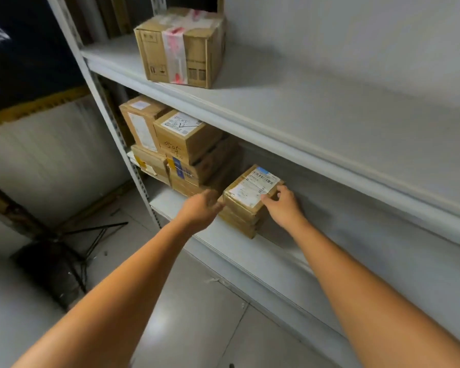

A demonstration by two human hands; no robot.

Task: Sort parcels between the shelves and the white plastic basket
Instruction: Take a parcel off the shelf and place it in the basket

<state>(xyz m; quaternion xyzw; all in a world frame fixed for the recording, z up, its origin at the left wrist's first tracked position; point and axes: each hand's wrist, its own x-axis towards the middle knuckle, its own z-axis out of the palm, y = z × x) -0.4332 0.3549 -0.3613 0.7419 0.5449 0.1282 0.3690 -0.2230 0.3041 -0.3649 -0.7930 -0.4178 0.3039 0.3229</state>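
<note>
Small parcel (246, 200) sits at frame centre, on the lower shelf (271, 248) near its front edge. It's brown cardboard wrapped in clear tape, with a white label (255, 185) on top. It may be two or three flat boxes stacked, but the seams are too blurred to say.

Handling, my read:
- Light and rigid, probably a one-hand lift.
- The tape wrap looks glossy, so expect slick faces.
- Grip across opposite side faces, or thumb on top with the fingers under an edge. Don't pull on the label.
- If it is a stack, clamp from both sides so the layers don't shear.

Hands:
- Right hand (284, 208) is on the parcel's right side. The fingers curl over the top edge onto the label, so it's gripping.
- Left hand (201, 208) is at the parcel's left corner with the fingers loosely curled. Motion blur means I can't tell whether it's touching or holding.

Surroundings:
- A stack of boxes (186, 155) sits just left of the parcel on the same shelf, close enough to snag on a leftward pull.
- A taped box (181, 49) sits on the upper shelf (303, 102), top centre of the frame.
- A tripod (91, 235) stands on the floor (197, 301) at lower left.
- The basket isn't in frame (destination unknown from here).
</note>
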